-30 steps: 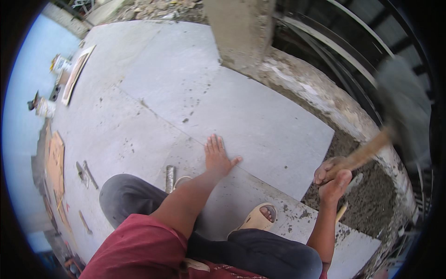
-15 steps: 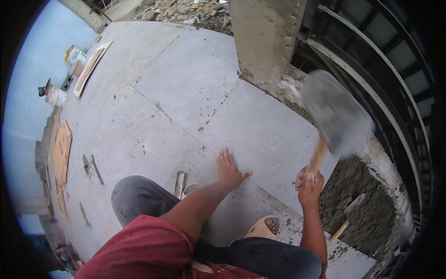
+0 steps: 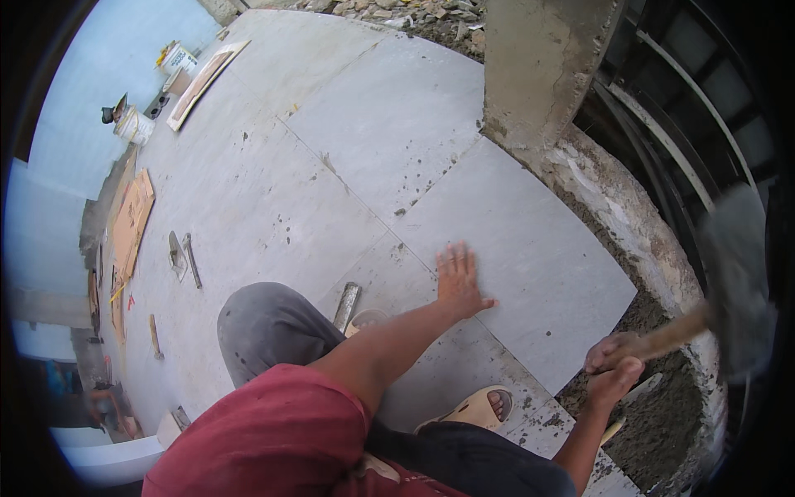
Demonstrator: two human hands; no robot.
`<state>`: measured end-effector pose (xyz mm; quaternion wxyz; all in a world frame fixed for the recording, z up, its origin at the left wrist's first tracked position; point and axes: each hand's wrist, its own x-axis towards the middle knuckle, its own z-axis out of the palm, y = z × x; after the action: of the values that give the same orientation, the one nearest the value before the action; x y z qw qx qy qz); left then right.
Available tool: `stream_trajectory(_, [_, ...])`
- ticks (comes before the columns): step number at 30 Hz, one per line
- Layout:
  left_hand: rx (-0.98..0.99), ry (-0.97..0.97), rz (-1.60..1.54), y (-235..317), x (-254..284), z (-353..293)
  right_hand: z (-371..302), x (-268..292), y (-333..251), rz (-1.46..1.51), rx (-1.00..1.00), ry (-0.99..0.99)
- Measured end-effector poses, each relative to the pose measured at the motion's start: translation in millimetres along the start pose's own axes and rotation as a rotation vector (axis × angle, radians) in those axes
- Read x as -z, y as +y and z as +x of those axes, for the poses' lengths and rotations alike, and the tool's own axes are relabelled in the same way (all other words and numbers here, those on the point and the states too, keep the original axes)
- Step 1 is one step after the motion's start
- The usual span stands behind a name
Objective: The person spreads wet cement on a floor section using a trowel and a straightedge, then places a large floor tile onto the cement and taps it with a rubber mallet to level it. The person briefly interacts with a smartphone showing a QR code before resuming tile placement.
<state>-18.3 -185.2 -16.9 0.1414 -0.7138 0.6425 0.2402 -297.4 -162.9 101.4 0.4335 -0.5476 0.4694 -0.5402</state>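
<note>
My left hand [image 3: 460,286] lies flat with fingers spread on a large grey floor tile [image 3: 538,257], close to the seam along its near-left edge. My right hand [image 3: 613,371] is wrapped around the wooden handle of a mallet [image 3: 667,335]. Its broad grey head, smeared by motion, is off to the right, beyond the tile's edge and over the rough border. Under my right hand, a trowel [image 3: 643,388] with a pale yellow handle rests on wet grey mortar. Part of the trowel is hidden by my hand and forearm.
By my left foot lies a short metal level-like bar [image 3: 347,306]. Further left are a pointed trowel [image 3: 177,256], a hammer [image 3: 156,337] and flattened cardboard [image 3: 132,217]. Buckets [image 3: 135,126] stand along the blue wall. A concrete pillar [image 3: 542,70] and metal gate [image 3: 687,91] bound the right side.
My right hand has swung the mallet rightward and down, away from above the tile's right edge. My left hand stays flat on the tile; the whole view has shifted.
</note>
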Motion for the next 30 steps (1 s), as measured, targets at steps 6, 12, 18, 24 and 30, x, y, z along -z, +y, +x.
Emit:
stream_trajectory(6, [0.036, -0.168, 0.154, 2.4, 13.3, 16.2, -66.2, -23.8, 116.3, -0.604, -0.028, -0.014])
stream_trajectory(12, [0.13, -0.195, 0.111, -7.9, 2.3, 1.7, 2.8, -38.4, 24.1, -0.224, -0.452, -0.25])
stream_trajectory(18, [0.112, -0.228, 0.12, 12.4, 12.8, 9.3, -30.8, -42.0, 96.2, -0.021, -0.194, -0.038])
stream_trajectory(24, [0.168, -0.28, 0.151, -4.1, 18.4, 1.1, 4.9, -42.7, 78.6, -0.512, -0.358, -0.299])
stream_trajectory(30, [-0.055, -0.183, 0.133, 35.7, 30.3, 18.9, -39.3, 18.7, 53.3, -0.04, -0.004, 0.144])
